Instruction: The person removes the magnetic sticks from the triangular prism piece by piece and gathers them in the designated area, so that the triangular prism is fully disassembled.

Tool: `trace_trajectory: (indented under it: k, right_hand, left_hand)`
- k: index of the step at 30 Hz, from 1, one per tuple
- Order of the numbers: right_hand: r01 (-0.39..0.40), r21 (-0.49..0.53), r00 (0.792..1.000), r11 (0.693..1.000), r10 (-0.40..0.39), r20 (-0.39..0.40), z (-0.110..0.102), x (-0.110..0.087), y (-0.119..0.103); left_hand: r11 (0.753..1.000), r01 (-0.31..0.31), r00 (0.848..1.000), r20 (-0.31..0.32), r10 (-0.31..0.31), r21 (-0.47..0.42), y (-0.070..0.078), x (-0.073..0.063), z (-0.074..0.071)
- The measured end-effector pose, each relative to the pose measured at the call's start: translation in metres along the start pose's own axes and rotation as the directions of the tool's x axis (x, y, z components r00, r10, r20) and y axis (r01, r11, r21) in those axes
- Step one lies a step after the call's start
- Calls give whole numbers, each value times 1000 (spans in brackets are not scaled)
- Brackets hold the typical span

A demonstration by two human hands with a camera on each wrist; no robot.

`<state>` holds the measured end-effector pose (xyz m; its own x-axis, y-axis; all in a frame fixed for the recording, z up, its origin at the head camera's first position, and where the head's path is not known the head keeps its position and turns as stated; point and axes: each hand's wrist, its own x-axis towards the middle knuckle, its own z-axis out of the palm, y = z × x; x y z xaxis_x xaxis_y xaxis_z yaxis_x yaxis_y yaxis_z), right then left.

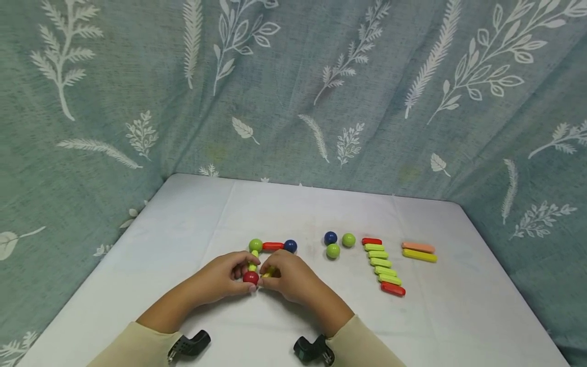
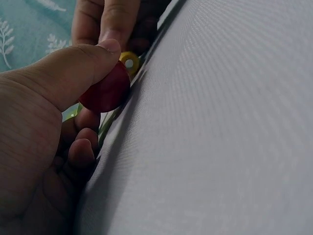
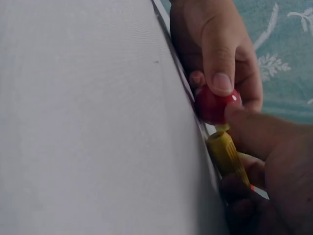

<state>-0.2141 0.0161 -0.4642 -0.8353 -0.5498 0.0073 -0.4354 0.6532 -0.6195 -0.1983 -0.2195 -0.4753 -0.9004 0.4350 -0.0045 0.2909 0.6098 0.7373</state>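
Note:
My left hand (image 1: 219,275) holds a red ball (image 1: 250,277), its thumb pressed on the ball in both wrist views. A yellow-green stick (image 1: 252,266) runs from that ball up to a green ball (image 1: 255,245). From there a red stick (image 1: 273,246) leads across to a dark blue ball (image 1: 290,246). My right hand (image 1: 291,275) grips a yellow ribbed stick (image 3: 226,155) close beside the red ball, its thumb at the ball. The stick's end shows a round hole (image 2: 129,63) in the left wrist view. Fingers partly hide the stick.
To the right lie a blue ball (image 1: 330,238) and two green balls (image 1: 348,240). Beyond them is a column of several yellow-green sticks (image 1: 380,263) with red sticks (image 1: 393,289) at its ends. An orange stick (image 1: 418,247) and a yellow stick (image 1: 419,255) lie farther right.

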Motion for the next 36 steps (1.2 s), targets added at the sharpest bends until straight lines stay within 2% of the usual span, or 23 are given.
trace_trajectory:
  k: [7,14,20,23,26,29,36]
  right_hand:
    - [-76,-25,996,997,75,-46,-7,-8,6]
    - [-204,-8,971,979,202,-127,-14,-16,8]
    - [-220,-62,962,973,206,-178,-16,-19,11]
    - [-250,-40,945,967,235,-227,-15,-20,14]
    - [-301,1,916,954,289,-280,-15,-22,17]
    - [-346,38,892,937,342,-296,-15,-23,19]
    - [-364,150,869,919,393,-301,-12,-24,25]
  left_hand:
    - [1000,-19,1000,-7,19,10,0,4,2]
    - [1000,4,1000,0,-4,6,0,4,4]
    - [1000,6,1000,-7,-5,16,-2,2,1]
    - [1000,4,1000,0,-4,10,-2,1,0]
    - [1000,4,1000,5,-4,10,-1,2,0]
    - [1000,8,1000,6,-8,12,-2,1,1]
    - [1000,4,1000,1,-4,13,-3,1,2]
